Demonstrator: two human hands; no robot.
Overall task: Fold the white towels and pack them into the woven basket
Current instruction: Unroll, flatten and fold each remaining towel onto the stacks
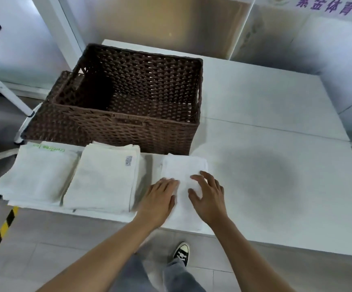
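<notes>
Folded towel: white folded towel (183,171) lies on the white table (276,165) at lower centre of the frame, directly under both hands.
Long axis: runs from the near table edge up the frame toward the basket; the far short edge sits just beside the basket's near wall.
Left hand: left hand (160,197) lies palm down on the towel's left edge, fingers straight and close together, pressing flat; nothing gripped.
Right hand: right hand (207,197) rests on the towel's right half, fingers spread and slightly arched; nothing pinched.
Basket: brown woven basket (128,131) stands at upper centre-left, straight up the frame from the towel; no towel is visible inside.
Bearing for next move: judged as a lift up the frame and slightly left, over the near wall.
Nearer hand: both flank the towel evenly; the left hand is on the basket's side.
Other towels: stack with grey label (105,178) and stack with green lettering (38,173) lie left of the hands, well clear of them.
Progress: judged early; packing not yet begun.
</notes>
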